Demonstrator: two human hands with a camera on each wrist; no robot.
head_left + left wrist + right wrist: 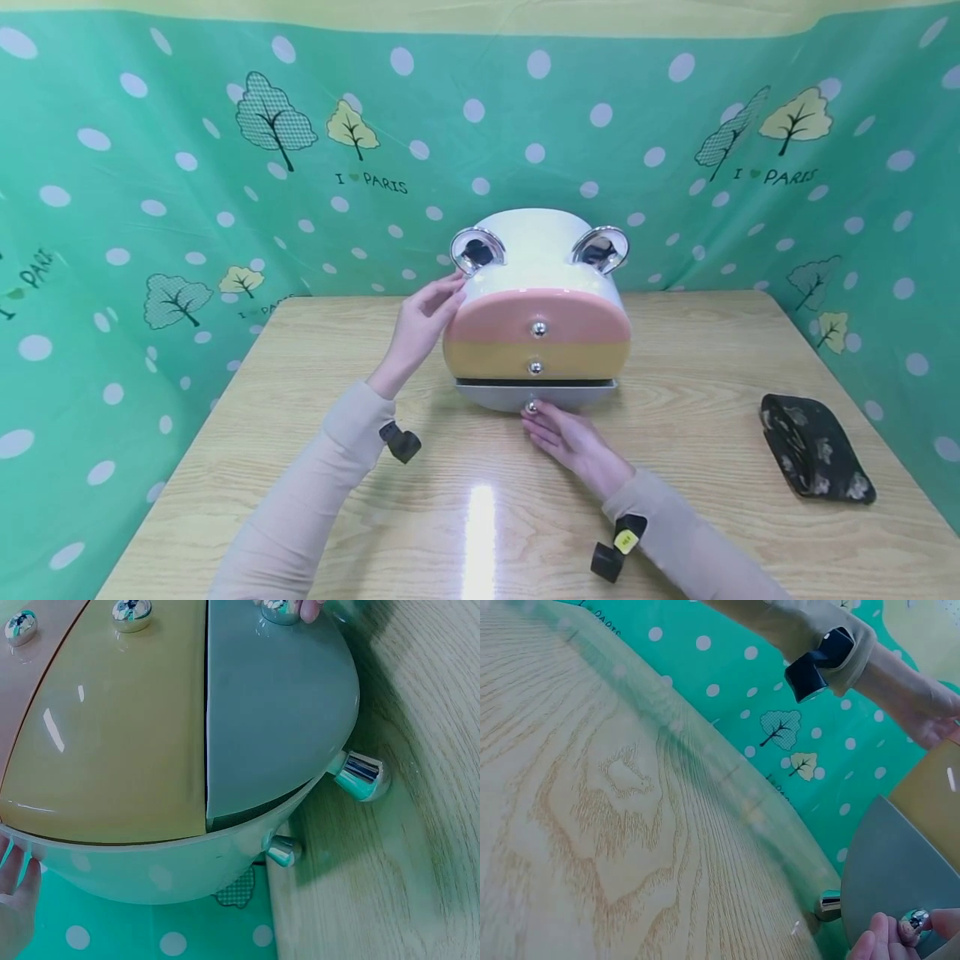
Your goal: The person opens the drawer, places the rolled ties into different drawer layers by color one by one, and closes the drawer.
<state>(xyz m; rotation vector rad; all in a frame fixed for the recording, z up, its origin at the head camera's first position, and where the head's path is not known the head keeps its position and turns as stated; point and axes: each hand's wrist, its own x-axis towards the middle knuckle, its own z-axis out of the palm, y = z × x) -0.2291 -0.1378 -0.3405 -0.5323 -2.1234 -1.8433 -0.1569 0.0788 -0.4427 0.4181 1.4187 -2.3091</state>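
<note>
A small drawer cabinet [540,250] with a white body and two shiny ring-shaped ears stands on the table. Its front has a pink drawer [495,312], a yellow drawer [491,360] and, at the bottom, a grey drawer [487,395] that is slightly pulled out, leaving a dark gap above it. My right hand [570,442] pinches the silver knob [913,922] of the grey drawer between thumb and fingers. My left hand [426,321] rests its fingers against the cabinet's left side, just under the left ear [478,250].
A folded black floral cloth item [817,450] lies at the right of the wooden table [300,400]. Behind the table hangs a green dotted curtain [480,150]. Short silver feet [361,777] hold the cabinet off the tabletop.
</note>
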